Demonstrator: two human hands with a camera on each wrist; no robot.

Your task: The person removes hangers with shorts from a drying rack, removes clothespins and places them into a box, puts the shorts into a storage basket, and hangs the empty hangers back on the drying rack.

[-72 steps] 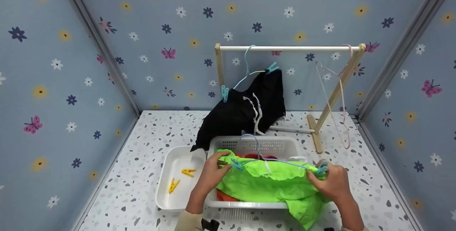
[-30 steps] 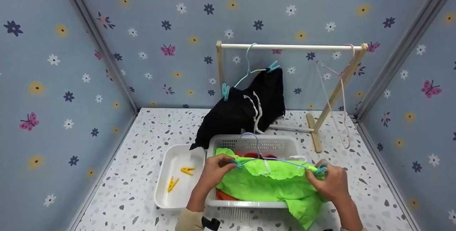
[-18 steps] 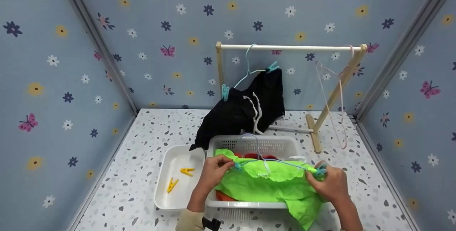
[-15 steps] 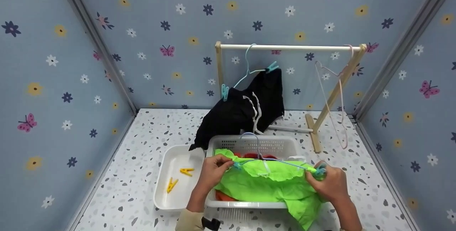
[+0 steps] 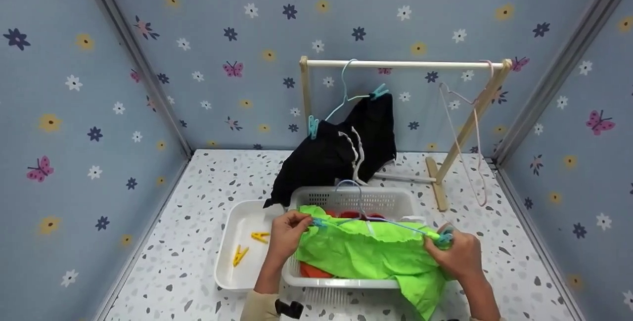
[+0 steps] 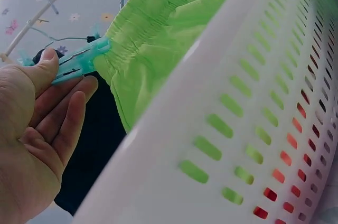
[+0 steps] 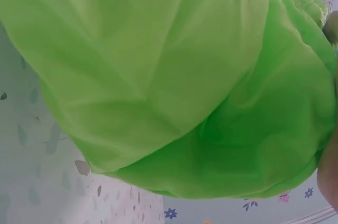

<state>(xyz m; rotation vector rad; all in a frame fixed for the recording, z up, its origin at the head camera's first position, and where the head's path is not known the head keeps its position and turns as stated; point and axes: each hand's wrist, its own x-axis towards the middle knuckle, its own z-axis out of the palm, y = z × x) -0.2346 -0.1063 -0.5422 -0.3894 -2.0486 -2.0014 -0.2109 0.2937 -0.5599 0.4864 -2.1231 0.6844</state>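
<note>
One crinkly lime-green garment

Four teal clothespins: two far on black drawstring shorts, two near on green garment. Two yellow clothespins, near left. Three hangers: two far, one near. One rack, one slotted basket, one tray, two hands.

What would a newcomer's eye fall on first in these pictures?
First, the lime green elastic-waisted garment over the white basket, the left hand pinching a turquoise clothespin at one end, the right hand gripping the other. Next, the black drawstring garment hanging from the rack behind. Two yellow clothespins also stand out in the white tray to the left.
</note>
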